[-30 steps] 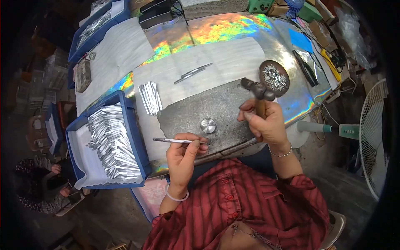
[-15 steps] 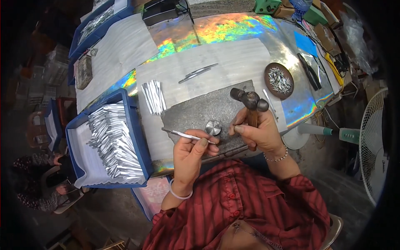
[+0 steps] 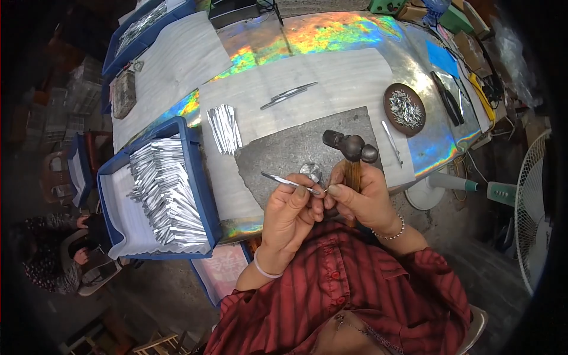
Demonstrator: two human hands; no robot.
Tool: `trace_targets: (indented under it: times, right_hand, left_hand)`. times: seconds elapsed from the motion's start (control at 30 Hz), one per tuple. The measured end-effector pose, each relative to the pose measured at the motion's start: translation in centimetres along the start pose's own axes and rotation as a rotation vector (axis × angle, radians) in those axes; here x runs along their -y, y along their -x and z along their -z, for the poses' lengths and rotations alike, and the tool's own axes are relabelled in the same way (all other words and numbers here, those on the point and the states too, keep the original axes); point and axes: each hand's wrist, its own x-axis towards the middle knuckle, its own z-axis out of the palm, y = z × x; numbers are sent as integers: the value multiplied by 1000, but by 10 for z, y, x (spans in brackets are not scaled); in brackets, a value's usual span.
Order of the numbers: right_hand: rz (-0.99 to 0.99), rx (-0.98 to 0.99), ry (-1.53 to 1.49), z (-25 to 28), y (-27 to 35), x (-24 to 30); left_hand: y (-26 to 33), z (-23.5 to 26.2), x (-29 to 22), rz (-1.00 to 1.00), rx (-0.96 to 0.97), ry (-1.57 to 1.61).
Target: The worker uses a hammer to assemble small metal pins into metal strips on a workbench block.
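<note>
Between the thumb and fingers of my left hand (image 3: pixel 289 212) is a slim silver metal strip (image 3: pixel 283 180), its dark tip pointing up and left. My right hand (image 3: pixel 368 198) is closed round the wooden handle of a ball-peen hammer (image 3: pixel 353 148), head upward. The right thumb and fingertips also meet at the strip's near end; whether they pinch a small part there, I cannot make out. Just beyond the fingers a round shiny metal block (image 3: pixel 310 170) rests on a grey slab (image 3: pixel 269 148), partly covered by the hands.
Left of the slab lie a bundle of silver strips (image 3: pixel 223 130) and a blue tray (image 3: pixel 203 213) heaped with more. Several strips (image 3: pixel 289 95) lie beyond it. A brown bowl (image 3: pixel 388 112) of small metal pieces, a thin pointed tool (image 3: pixel 391 143), pliers (image 3: pixel 447 97) and a fan (image 3: pixel 532 207) are rightward.
My right hand has moved left with the hammer, and its fingertips now meet the near end of the strip in my left hand. The whole view has shifted slightly.
</note>
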Motion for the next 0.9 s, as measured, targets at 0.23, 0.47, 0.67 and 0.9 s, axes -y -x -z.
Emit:
trace_targets:
  times: [0.23, 0.47, 0.67, 0.9]
  right_hand:
    - [33, -15, 57, -1, 4, 2]
    - [158, -36, 218, 1, 2, -9]
    - [513, -121, 867, -3, 5, -15]
    - [170, -167, 379, 18, -3, -21]
  left_hand:
    - [0, -2, 2, 29, -14, 66]
    - [0, -3, 6, 22, -31, 68]
    - [3, 1, 8, 16, -109, 4]
    - [11, 10, -9, -64, -49, -52]
